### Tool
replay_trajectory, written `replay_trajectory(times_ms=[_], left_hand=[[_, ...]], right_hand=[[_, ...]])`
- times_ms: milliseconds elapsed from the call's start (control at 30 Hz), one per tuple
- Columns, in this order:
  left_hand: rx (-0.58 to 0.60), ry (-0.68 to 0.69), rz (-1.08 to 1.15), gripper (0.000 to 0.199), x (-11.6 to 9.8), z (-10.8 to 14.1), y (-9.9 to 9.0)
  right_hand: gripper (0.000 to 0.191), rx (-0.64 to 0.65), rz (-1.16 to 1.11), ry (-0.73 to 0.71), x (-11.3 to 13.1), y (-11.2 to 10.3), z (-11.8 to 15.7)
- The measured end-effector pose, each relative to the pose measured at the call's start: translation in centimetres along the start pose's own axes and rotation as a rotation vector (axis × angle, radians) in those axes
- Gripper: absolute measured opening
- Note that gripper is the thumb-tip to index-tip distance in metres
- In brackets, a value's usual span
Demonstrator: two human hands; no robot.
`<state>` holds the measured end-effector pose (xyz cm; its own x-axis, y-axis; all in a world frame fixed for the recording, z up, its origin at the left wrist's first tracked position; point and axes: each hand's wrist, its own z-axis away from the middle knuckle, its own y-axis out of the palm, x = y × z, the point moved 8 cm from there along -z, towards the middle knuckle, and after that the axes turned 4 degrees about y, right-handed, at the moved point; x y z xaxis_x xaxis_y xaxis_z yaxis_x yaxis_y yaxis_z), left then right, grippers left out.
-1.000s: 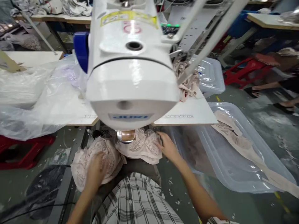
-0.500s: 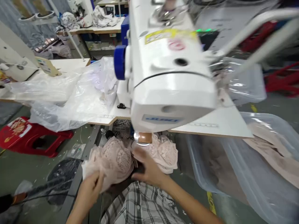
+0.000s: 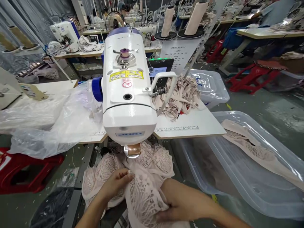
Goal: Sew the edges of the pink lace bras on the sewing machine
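A pale pink lace bra (image 3: 143, 193) hangs between my hands in front of the sewing machine (image 3: 129, 118). My left hand (image 3: 115, 185) pinches its upper edge just below the machine's needle end, with a small white bit showing at the fingertips. My right hand (image 3: 181, 201) is closed around the side of the nearer lace cup, its fingers partly hidden by the fabric. More pink lace cups (image 3: 103, 172) lie behind my left hand. Others (image 3: 163, 160) sit under the machine head to the right. Whether all these cups are joined, I cannot tell.
Pink straps (image 3: 181, 95) are heaped on the white table right of the machine. A clear plastic bin (image 3: 239, 177) with pink lace pieces stands at right. Clear plastic sheeting (image 3: 73, 117) covers the left table. A red stool (image 3: 28, 171) stands at lower left.
My view has shifted, showing more of the room. My right hand has moved from the machine's needle area to the lower right and now grips a lace cup. My left hand has moved inward, nearer the needle.
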<state>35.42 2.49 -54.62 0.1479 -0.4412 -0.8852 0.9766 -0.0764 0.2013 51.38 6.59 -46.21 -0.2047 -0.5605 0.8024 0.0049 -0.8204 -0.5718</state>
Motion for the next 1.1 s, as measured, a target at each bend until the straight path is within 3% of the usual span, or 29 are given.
replay_trajectory(times_ms=[67, 133, 200, 267, 333, 400, 533, 633, 733, 900, 1100], left_hand=[[0.024, 0.065, -0.154, 0.049, -1.7, -0.5, 1.6], [0.057, 0.144, -0.344, 0.049, -3.9, -0.7, 3.4], [0.106, 0.204, -0.501, 0.047, -5.8, -0.6, 5.1], [0.110, 0.259, -0.644, 0.044, -7.4, -0.5, 5.9], [-0.005, 0.301, -0.759, 0.045, -9.1, -0.5, 5.0], [-0.169, 0.304, -0.794, 0.045, -10.5, -0.3, 2.8], [-0.424, 0.215, -0.732, 0.041, -11.9, -0.1, -1.7], [-0.586, 0.249, -0.812, 0.038, -13.0, 0.0, -3.4], [-0.631, 0.354, -0.883, 0.026, -13.8, -0.4, -3.8], [-0.668, 0.439, -0.989, 0.023, -13.9, -1.0, -4.7], [-0.679, 0.447, -1.029, 0.023, -13.4, -1.2, -5.1]], right_hand=[[0.036, 0.000, 0.005, 0.212, -2.6, -0.9, 0.9], [0.047, -0.148, 0.006, 0.334, -4.4, -2.3, 1.0], [0.059, -0.296, -0.083, 0.308, -4.9, -3.2, 0.3], [0.051, -0.313, -0.242, 0.204, -4.6, -3.2, -1.3], [0.039, -0.340, -0.369, 0.144, -4.4, -3.4, -2.8], [0.040, -0.435, -0.424, 0.156, -4.7, -4.4, -3.9], [0.043, -0.576, -0.412, 0.217, -5.4, -6.7, -5.4], [0.041, -0.610, -0.391, 0.239, -6.2, -8.0, -6.2], [0.038, -0.631, -0.370, 0.216, -6.7, -8.8, -6.7], [0.038, -0.609, -0.373, 0.221, -6.7, -9.7, -6.9], [0.037, -0.612, -0.441, 0.235, -6.9, -9.9, -6.7]])
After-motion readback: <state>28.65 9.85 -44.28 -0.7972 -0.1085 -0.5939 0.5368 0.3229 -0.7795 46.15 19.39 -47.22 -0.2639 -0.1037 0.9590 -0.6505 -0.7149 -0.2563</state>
